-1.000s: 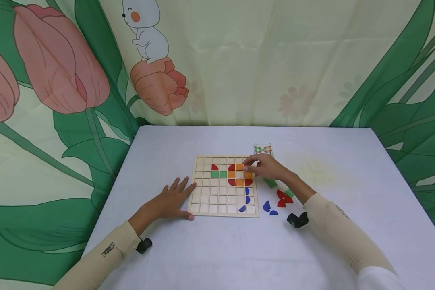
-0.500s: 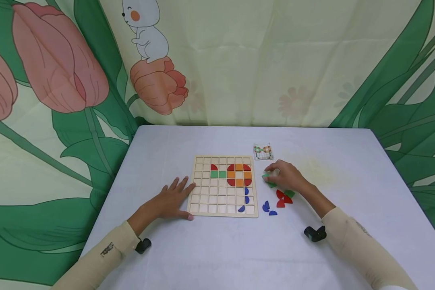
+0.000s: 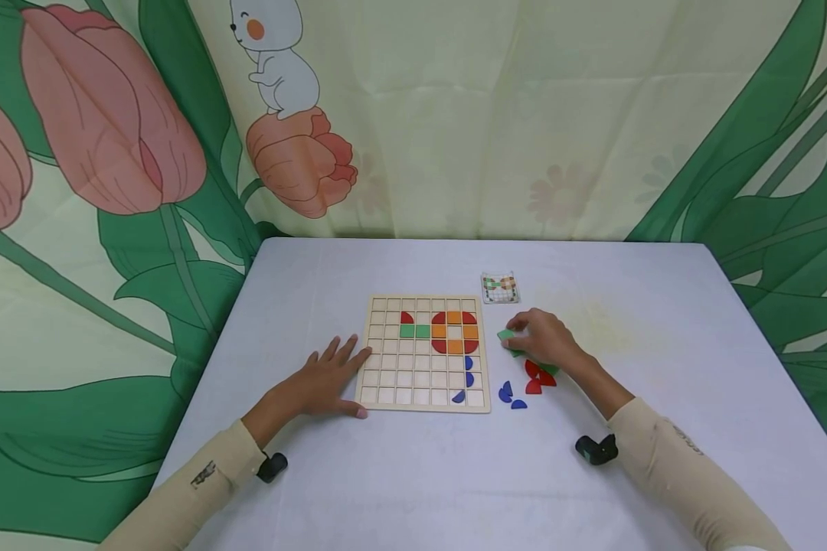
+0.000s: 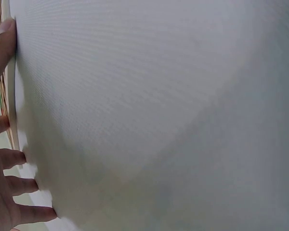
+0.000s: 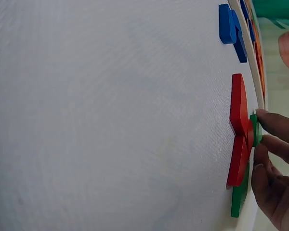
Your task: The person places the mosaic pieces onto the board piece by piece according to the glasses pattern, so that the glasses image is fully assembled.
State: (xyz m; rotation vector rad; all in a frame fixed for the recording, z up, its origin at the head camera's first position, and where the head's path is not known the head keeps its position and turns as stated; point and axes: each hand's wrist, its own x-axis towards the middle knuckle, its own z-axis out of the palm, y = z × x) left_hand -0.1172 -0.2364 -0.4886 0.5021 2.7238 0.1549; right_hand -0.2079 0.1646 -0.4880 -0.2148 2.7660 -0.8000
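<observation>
Since one second ago: right hand (image 3: 544, 339) has left the upper right cells of the pale wooden grid board (image 3: 425, 353) and now sits on the white table (image 3: 400, 474) just right of it. Half a second ago it was already there; little change since.

Right hand: fingers curled over a flat green square tile (image 3: 507, 337), pinching it between fingertips and thumb; the wrist view shows fingertips (image 5: 272, 122) on a thin green edge (image 5: 254, 130). Most of the tile is hidden under the hand. More green pieces under the palm are only partly seen; their number cannot be told.

Left hand (image 3: 327, 379): flat on the table, fingers straight and spread, fingertips touching the board's left edge, holding nothing. Its wrist view is mostly blurred tablecloth, with fingers (image 4: 5, 159) cut off at the left margin.

Board: red quarter-round, green and orange square tiles in the upper rows, blue pieces down the right column.

Loose pieces: red fan-shaped tiles (image 3: 539, 376) touching each other beside the right wrist; blue half-round tiles (image 3: 510, 396) near the board's lower right corner.

Small printed pattern card (image 3: 500, 288): beyond the board's upper right corner, detail too small to read.
</observation>
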